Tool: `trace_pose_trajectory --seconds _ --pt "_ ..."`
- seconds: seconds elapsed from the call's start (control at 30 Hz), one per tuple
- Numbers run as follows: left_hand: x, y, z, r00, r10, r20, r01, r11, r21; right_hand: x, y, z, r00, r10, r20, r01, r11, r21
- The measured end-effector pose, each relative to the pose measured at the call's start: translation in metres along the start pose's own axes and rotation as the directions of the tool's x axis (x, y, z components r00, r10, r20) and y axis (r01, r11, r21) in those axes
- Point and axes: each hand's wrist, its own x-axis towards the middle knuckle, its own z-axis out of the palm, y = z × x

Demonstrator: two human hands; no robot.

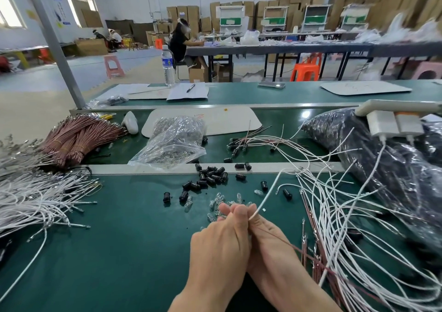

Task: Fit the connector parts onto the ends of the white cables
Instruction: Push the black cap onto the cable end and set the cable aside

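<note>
Left hand and right hand meet near the desk's front edge; I see right fingers pinching a white cable, left fingers curled, grip hidden. Clear bag beyond holds small parts.

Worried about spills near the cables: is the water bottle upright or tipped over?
Upright. The water bottle stands on its base at the far edge of the green bench, cap end up.
</note>
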Motion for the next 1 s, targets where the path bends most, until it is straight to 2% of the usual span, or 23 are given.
trace_pose_trajectory --seconds 0.23,0.33,0.63,0.77,0.87,1.0 --pt "-0.002 0.004 -0.001 0.992 0.075 -0.104 -0.073 0.997 0.019 -0.005 -0.003 0.001 1.0 0.01 -0.011 -0.009 0.998 0.066" --pt "-0.002 0.003 -0.002 0.993 0.064 -0.095 -0.058 0.996 0.066 -0.007 -0.005 0.001 1.0 0.024 0.015 -0.025 0.999 0.032" --pt "-0.001 -0.002 -0.003 0.989 0.037 -0.144 -0.037 0.999 0.001 -0.004 -0.003 0.0 0.996 -0.017 0.093 0.027 0.994 -0.109" --pt "-0.001 0.002 -0.002 0.995 -0.003 -0.102 -0.001 0.999 -0.039 -0.006 0.003 0.008 1.0 -0.012 0.029 0.012 1.0 -0.028" --pt "-0.001 -0.002 0.004 0.991 -0.018 -0.134 0.01 0.998 -0.058 -0.008 0.006 0.012 1.0 -0.001 -0.01 0.002 0.999 0.043" --pt "0.0 -0.002 0.009 0.99 -0.024 -0.136 0.014 0.997 -0.074 -0.009 0.008 0.009 1.0 -0.005 0.006 0.004 0.994 0.106"
